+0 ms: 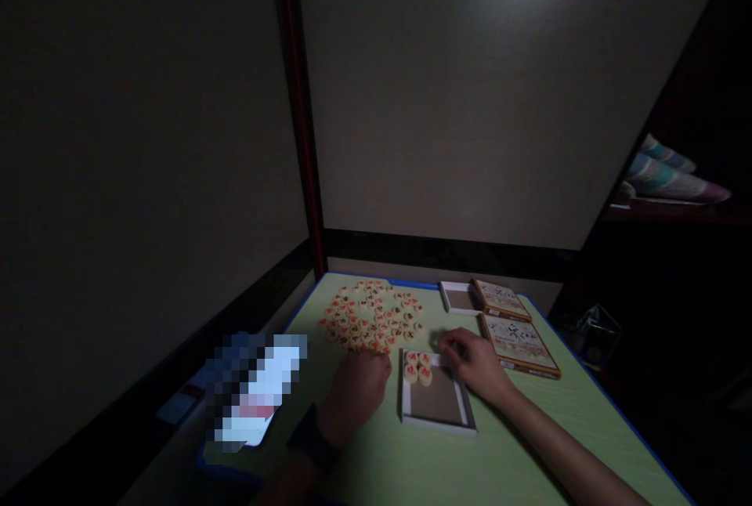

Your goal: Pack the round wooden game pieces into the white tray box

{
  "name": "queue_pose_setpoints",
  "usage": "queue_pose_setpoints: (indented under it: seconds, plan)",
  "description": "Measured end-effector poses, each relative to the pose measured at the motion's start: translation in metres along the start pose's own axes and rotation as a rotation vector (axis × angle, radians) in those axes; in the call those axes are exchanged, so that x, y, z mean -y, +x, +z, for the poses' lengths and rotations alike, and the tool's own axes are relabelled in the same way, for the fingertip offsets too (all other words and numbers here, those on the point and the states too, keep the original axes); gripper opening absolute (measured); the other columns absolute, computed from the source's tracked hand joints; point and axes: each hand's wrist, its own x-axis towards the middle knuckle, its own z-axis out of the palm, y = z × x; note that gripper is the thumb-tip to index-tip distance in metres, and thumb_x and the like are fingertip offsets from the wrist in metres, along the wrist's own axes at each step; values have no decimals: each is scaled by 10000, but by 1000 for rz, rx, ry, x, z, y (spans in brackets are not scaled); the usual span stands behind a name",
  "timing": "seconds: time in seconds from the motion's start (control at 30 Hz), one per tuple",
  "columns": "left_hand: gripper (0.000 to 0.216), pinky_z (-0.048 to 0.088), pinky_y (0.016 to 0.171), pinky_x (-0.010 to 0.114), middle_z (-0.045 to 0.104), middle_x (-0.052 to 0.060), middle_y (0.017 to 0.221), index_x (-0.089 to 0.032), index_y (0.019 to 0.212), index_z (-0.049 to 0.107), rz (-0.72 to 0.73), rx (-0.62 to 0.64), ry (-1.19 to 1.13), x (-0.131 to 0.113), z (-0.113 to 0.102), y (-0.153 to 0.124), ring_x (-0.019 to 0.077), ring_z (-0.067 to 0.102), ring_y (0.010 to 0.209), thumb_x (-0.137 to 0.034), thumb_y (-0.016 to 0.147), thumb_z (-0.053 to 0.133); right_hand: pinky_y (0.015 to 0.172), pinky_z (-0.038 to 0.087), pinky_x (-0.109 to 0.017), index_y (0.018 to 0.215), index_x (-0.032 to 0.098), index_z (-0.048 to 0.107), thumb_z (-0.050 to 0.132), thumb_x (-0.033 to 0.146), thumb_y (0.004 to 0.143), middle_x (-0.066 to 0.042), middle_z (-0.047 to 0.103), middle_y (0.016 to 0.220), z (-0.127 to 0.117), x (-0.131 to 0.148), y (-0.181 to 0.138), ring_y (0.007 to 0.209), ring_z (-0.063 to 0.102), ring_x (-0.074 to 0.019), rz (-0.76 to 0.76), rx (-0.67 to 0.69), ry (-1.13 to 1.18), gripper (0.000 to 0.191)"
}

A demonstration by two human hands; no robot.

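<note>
Four round cream pieces with red characters [417,367] lay in a shallow white rectangular tray with a brown-grey bottom [435,404]

From where I stood, the tray was on a light green bench with a blue edge [376,463]. The four pieces were close together in its far left corner, with the red characters facing up.

The person's left hand [361,381], with a dark band on the wrist [314,438], was at the near edge of a loose pile of round cream pieces with red and black characters [376,314]. Its fingers were curled together, but I could not tell whether they were clamped on a piece. The right hand [470,361] was bent beside the far right corner of the tray; its fingertips were too dim for me to say if they were together or apart.

Behind the right hand there were two flat printed boxes with orange-brown sides [522,343], and just beside the farther one stood a second white tray [461,299]. On the left side of the bench lay a bright flat object [258,388], mostly blurred.
</note>
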Motion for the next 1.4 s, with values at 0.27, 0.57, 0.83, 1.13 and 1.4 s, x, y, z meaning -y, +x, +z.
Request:
queue_pose_setpoints:
  seconds: [0.27, 0.57, 0.83, 1.13, 1.4]
  plan:
    - [255, 466, 879, 330, 719, 83, 1015, -193, 923, 714, 56, -25, -67, -11, 9, 1, 220, 649, 972, -168, 948, 462, 768, 497, -351, 809, 179, 736, 482, 285, 903, -93, 716, 853, -4, -1, 2, 803, 666, -233, -33, 114, -56, 291]
    - [244, 493, 815, 320, 725, 85, 979, -204, 923, 716, 110, -27, -26, -23, 5, 14, 219, 672, 921, -175, 934, 474, 743, 481, -324, 811, 190, 751, 518, 278, 905, -89, 744, 852, -14, -3, 6, 812, 682, -236, 11, 144, -188, 266]
    - [252, 520, 780, 316, 724, 90, 951, -200, 870, 705, 206, -5, -18, -20, -2, 44, 225, 692, 873, -148, 927, 465, 686, 466, -307, 800, 174, 760, 529, 216, 887, -92, 740, 815, -32, -17, 8, 752, 677, -231, -51, 260, -219, 250]
    - [266, 543, 791, 330, 699, 100, 1026, -179, 936, 689, 212, -33, 6, -25, 8, 48, 227, 690, 887, -111, 929, 432, 722, 461, -295, 800, 170, 768, 501, 52, 772, -86, 739, 839, -40, -20, 8, 778, 675, -217, -102, 326, -245, 293]
    - [266, 548, 821, 344, 647, 103, 1090, -177, 1030, 650, 206, -38, 47, -27, 18, 42, 214, 673, 889, -123, 941, 405, 685, 435, -283, 759, 158, 760, 487, 58, 801, -96, 731, 793, -43, -21, 8, 731, 654, -208, -108, 367, -255, 293]
